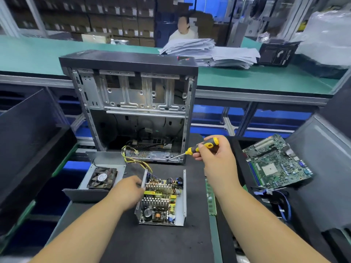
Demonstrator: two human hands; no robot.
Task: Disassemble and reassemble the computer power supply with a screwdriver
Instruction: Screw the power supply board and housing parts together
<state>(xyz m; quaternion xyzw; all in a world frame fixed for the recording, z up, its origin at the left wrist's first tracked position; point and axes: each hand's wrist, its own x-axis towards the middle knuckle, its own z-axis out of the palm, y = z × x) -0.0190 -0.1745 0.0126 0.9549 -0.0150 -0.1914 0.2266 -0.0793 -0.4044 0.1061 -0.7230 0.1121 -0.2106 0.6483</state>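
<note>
Behind everything, across the top of the frame, runs a long green worktop (pixel 38 52) carrying a heap of loose papers (pixel 207 52) at upper centre-right, with stacked cartons on shelving beyond and a seated person (pixel 183 28) at top centre. Nearer me, my own black worktop (pixel 155 242) fills the lower middle of the frame.

The open computer case (pixel 131 103) stands upright at centre, its bare metal interior facing me. At right a green motherboard (pixel 276 162) lies tilted on a dark surface. At left centre the power supply cover (pixel 98 179), with its fan (pixel 102 177) facing up, sits just beside the power supply (pixel 161 200).

The power supply lies low in the centre of the frame, open side up, showing heat sinks and its yellow board. Its long axis runs away from me toward the case, and its yellow and black wires (pixel 136 160) lead from the far end to the case.

My left hand (pixel 129 192) has its grip on the supply's left side wall, the fingers against the metal edge. My right hand (pixel 214 152), right of centre, has its grip clamped around the yellow-and-black screwdriver (pixel 201 148), whose shaft slants down and left with the tip at the lower front edge of the case. A green memory stick (pixel 211 200) lies flat just right of the supply.
</note>
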